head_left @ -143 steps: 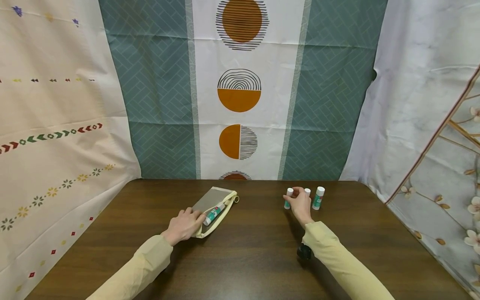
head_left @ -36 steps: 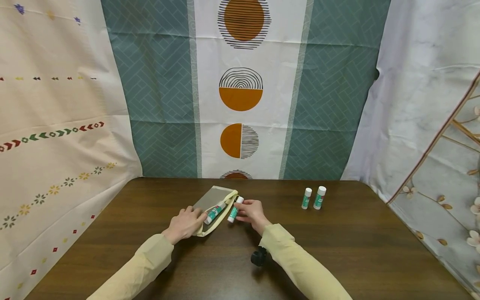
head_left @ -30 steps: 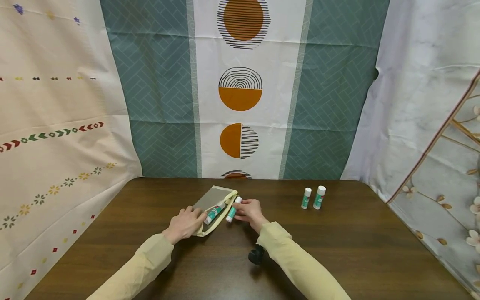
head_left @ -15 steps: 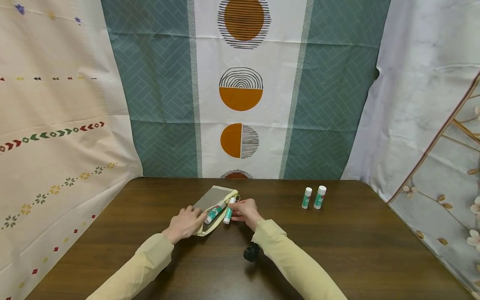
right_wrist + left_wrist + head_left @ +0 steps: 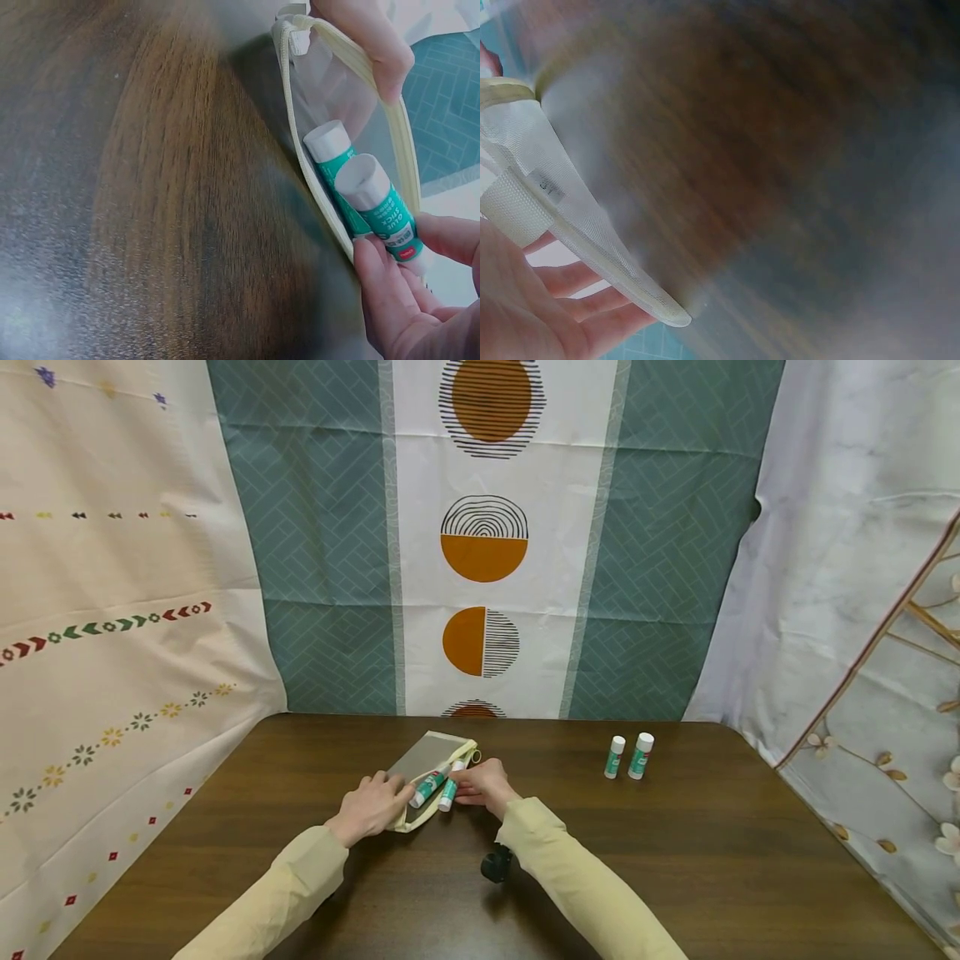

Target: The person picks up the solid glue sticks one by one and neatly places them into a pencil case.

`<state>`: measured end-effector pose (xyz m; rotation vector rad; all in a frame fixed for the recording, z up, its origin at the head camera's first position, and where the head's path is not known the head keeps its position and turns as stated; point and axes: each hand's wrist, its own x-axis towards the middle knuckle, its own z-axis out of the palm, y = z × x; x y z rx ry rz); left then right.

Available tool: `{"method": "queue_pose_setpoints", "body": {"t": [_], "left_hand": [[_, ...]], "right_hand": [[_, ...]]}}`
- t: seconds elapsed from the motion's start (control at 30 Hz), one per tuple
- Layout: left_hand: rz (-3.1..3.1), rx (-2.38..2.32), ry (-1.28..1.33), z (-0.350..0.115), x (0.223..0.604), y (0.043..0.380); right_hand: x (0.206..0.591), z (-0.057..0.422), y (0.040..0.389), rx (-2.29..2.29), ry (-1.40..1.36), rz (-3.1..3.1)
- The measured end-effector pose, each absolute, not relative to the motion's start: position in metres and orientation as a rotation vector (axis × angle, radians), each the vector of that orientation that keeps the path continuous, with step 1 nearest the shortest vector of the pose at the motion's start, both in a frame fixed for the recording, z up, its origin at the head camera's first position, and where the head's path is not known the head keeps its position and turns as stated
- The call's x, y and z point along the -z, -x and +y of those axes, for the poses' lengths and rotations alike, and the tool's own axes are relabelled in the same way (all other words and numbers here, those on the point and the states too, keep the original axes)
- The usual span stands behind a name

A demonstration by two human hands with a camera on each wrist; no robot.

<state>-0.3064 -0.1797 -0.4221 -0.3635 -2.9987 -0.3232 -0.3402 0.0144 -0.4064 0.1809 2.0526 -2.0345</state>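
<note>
My left hand (image 5: 367, 810) grips the near edge of a translucent mesh zip pouch (image 5: 429, 755) with cream trim. In the right wrist view its thumb hooks over the pouch's parted rim (image 5: 409, 154), while the left wrist view shows its fingers spread along the mesh (image 5: 585, 202). Inside the mouth lies a green-and-white glue stick (image 5: 339, 171). My right hand (image 5: 486, 785) pinches a second glue stick (image 5: 391, 219) between thumb and fingers. That stick is tilted at the mouth, overlapping the first one, its white cap towards the pouch's far end in the right wrist view.
Two more glue sticks, a thinner one (image 5: 614, 757) and a thicker one (image 5: 641, 755), stand upright at the back right of the brown wooden table (image 5: 555, 860). A patterned curtain (image 5: 487, 585) hangs behind the table. A black wrist camera (image 5: 496, 865) sits under the right sleeve.
My right hand picked up a glue stick from the group at the back right and carried it left to the pouch's mouth. My left hand stays on the pouch.
</note>
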Motion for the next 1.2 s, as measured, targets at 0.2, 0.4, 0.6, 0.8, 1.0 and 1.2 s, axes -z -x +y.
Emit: {"method": "queue_pose_setpoints", "body": {"t": [0.2,0.4,0.6,0.8,1.0,1.2], "left_hand": [[-3.006,0.336,0.355,-0.179,0.422,0.306],[-3.01,0.354,0.336,-0.179,0.422,0.306],[-3.017,0.371,0.32,-0.18,0.422,0.306],[-3.012,0.361,0.337,-0.18,0.422,0.306],[-3.007,0.319,0.376,-0.18,0.421,0.306],[-3.005,0.328,0.374,-0.18,0.421,0.306]], "right_hand": [[0.406,0.011,0.34,2.032,-0.204,2.068],[0.407,0.01,0.342,2.019,-0.227,2.089],[0.41,0.008,0.344,1.988,-0.21,2.133],[0.409,0.004,0.343,1.992,-0.223,2.15],[0.41,-0.002,0.343,1.972,-0.214,2.215],[0.416,-0.005,0.344,2.001,-0.153,2.204]]}}
